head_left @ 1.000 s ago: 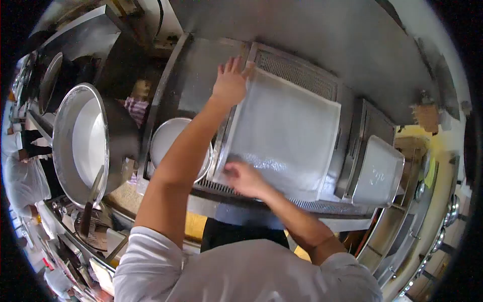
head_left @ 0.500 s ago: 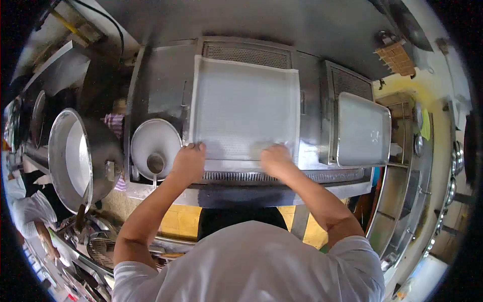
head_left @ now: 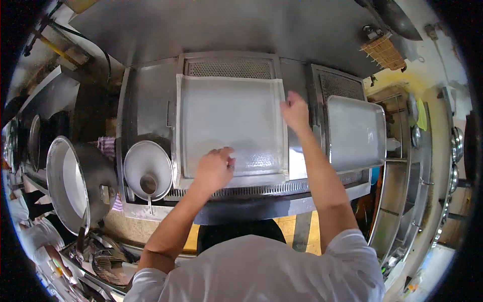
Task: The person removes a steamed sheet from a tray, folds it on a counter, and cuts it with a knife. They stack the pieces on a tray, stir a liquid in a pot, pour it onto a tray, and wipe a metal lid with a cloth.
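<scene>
A white cloth sheet (head_left: 229, 116) lies flat over a rectangular frame on the steel counter, with a wet, shiny patch low on its right half. My left hand (head_left: 215, 168) is over the lower part of the cloth, fingers curled in and no object showing in them. Beside the cloth's upper right edge is my right hand (head_left: 296, 113), its thumb and fingers bent together. Whether it pinches the edge cannot be made out.
A ladle (head_left: 148, 185) rests in a round white bowl (head_left: 136, 161) at left, near a large metal pot (head_left: 98, 176). A rectangular metal tray (head_left: 354, 133) sits at right. Perforated panels (head_left: 229, 69) lie behind the cloth. Another person (head_left: 45, 239) is at far left.
My right hand has moved from the cloth's near edge up to its right side. My left hand has shifted inward over the cloth. The view has tilted slightly.
</scene>
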A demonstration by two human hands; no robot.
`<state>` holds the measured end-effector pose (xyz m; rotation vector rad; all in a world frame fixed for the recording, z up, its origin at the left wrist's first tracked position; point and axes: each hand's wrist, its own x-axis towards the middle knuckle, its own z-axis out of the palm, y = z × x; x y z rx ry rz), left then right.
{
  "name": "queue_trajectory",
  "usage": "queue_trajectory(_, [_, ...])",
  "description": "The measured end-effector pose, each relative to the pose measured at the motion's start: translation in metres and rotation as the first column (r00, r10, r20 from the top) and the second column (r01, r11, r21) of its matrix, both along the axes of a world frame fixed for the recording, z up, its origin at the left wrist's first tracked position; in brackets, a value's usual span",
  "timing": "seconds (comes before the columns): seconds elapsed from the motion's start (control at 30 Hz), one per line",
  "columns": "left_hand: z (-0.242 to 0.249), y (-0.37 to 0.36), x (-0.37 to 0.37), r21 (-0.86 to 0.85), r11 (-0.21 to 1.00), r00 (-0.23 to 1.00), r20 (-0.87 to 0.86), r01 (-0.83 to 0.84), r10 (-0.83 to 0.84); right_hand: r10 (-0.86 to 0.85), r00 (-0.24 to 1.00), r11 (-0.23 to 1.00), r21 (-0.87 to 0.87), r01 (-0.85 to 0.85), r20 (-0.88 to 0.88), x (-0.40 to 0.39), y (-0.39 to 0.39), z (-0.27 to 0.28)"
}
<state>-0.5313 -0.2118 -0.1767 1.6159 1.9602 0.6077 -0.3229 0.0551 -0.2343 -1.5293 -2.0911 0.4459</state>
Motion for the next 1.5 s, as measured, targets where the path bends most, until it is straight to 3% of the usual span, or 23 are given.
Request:
queue_trajectory(0.17, [-0.006, 0.001, -0.001, 0.008, 1.000, 0.999, 0.035, 0.017, -0.017, -0.053, 0.960, 0.988, -0.123, 0.090, 0.276, -0.055, 0.077, -0.002])
queue_trajectory(0.27, [-0.026, -0.010, -0.016, 0.067, 0.997, 0.996, 0.079, -0.038, 0.033, 0.066, 0.872, 0.997, -0.002, -0.074, 0.485, -0.063, 0.096, -0.014])
queue_trajectory(0.4, [-0.023, -0.022, -0.029, 0.071, 0.990, 0.989, 0.097, -0.118, 0.111, 0.105, 0.854, 0.992, 0.010, -0.128, 0.510, -0.065, 0.083, -0.013])
queue_trajectory(0.53, [-0.020, -0.033, -0.035, 0.037, 0.980, 0.970, 0.158, -0.195, 0.187, 0.096, 0.859, 0.995, -0.050, -0.081, 0.503, -0.023, 0.013, -0.035])
queue_trajectory(0.6, [-0.024, -0.039, -0.037, 0.057, 0.973, 0.962, 0.172, -0.223, 0.210, 0.151, 0.890, 0.977, -0.204, -0.067, 0.431, -0.002, -0.051, -0.006])
queue_trajectory(0.73, [-0.023, -0.049, -0.045, 0.045, 0.963, 0.953, 0.167, -0.264, 0.254, 0.147, 0.803, 0.950, -0.310, 0.050, 0.578, 0.043, -0.158, 0.012])
queue_trajectory(0.83, [-0.018, -0.053, -0.058, 0.067, 0.950, 0.942, 0.168, -0.306, 0.292, 0.058, 0.842, 0.956, -0.271, 0.108, 0.537, 0.054, -0.187, 0.019])
queue_trajectory(0.87, [-0.016, -0.055, -0.063, 0.082, 0.941, 0.935, 0.170, -0.328, 0.311, 0.039, 0.863, 0.976, -0.203, 0.075, 0.504, 0.053, -0.189, 0.021])
queue_trajectory(1.0, [-0.007, -0.060, -0.088, 0.132, 0.919, 0.928, 0.081, -0.372, 0.365, 0.238, 0.954, 0.966, -0.142, -0.215, 0.181, -0.006, -0.182, 0.030])
queue_trajectory(1.13, [0.000, -0.064, -0.103, 0.091, 0.903, 0.904, 0.124, -0.421, 0.409, 0.377, 0.894, 0.677, -0.587, -0.444, -0.241, -0.110, -0.200, 0.026])
queue_trajectory(1.2, [-0.002, -0.066, -0.103, 0.067, 0.903, 0.901, 0.130, -0.425, 0.414, 0.550, 0.804, 0.521, -0.661, -0.540, -0.224, -0.149, -0.216, -0.007])
queue_trajectory(1.27, [-0.009, -0.067, -0.103, 0.077, 0.907, 0.906, 0.136, -0.414, 0.401, 0.606, 0.739, 0.371, -0.717, -0.590, -0.295, -0.173, -0.231, -0.022])
queue_trajectory(1.37, [-0.023, -0.070, -0.097, 0.074, 0.933, 0.931, 0.122, -0.354, 0.343, 0.705, 0.701, 0.492, -0.637, -0.594, -0.109, -0.173, -0.243, -0.017])
queue_trajectory(1.43, [-0.027, -0.073, -0.090, -0.010, 0.958, 0.954, 0.087, -0.287, 0.287, 0.702, 0.711, 0.545, -0.671, -0.503, 0.038, -0.152, -0.234, -0.011])
queue_trajectory(1.5, [-0.038, -0.078, -0.082, -0.053, 0.983, 0.983, -0.059, -0.178, 0.175, 0.712, 0.661, 0.595, -0.704, -0.389, 0.237, -0.117, -0.216, 0.001])
